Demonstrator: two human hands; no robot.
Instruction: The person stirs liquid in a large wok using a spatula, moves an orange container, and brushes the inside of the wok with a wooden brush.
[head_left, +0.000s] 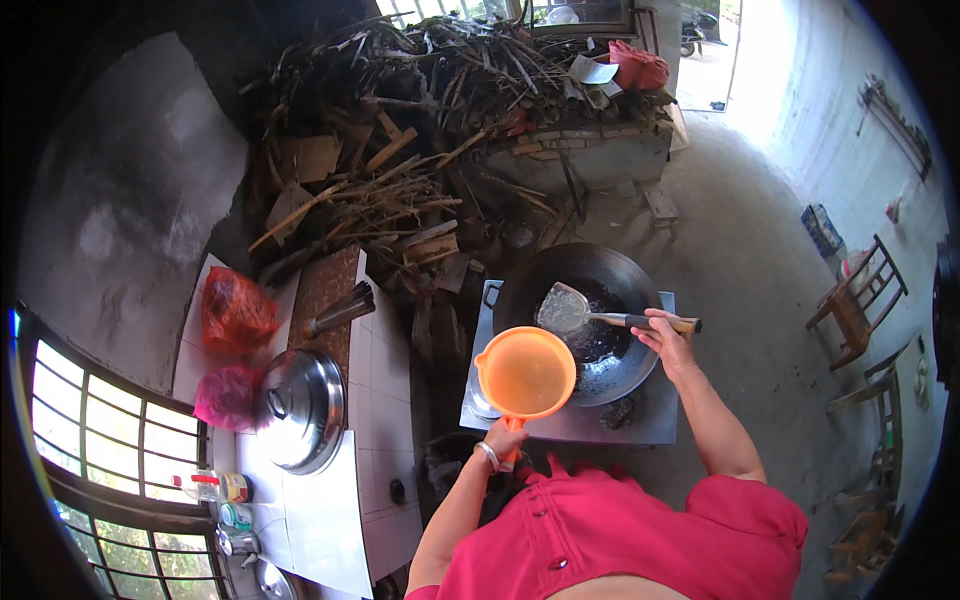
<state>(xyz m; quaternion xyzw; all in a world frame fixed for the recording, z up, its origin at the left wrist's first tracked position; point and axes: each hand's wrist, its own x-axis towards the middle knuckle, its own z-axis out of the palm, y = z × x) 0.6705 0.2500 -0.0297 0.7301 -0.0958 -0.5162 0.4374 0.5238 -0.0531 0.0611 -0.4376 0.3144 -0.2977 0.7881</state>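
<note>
A large dark wok (611, 274) rests on a metal stove top (652, 427). My right hand (670, 345) grips the handle of a metal spatula (564, 306), and its broad blade is over the inside of the wok. Some dark liquid or residue lies at the wok's bottom; what it is I cannot tell. In my left hand (504, 439) is the handle of an orange plastic ladle (526, 373), held level at the wok's near left edge. Its bowl seems to hold cloudy liquid, and it hides part of the wok's rim.
Left stands a white-tiled counter (322, 517) with a domed metal lid (300, 412), a red plastic bag (236, 311), a pink bag (225, 397), a bundled whisk (341, 311) and a plastic bottle (214, 486). Firewood (390, 187) is heaped beyond the stove. A wooden chair (859, 307) stands right.
</note>
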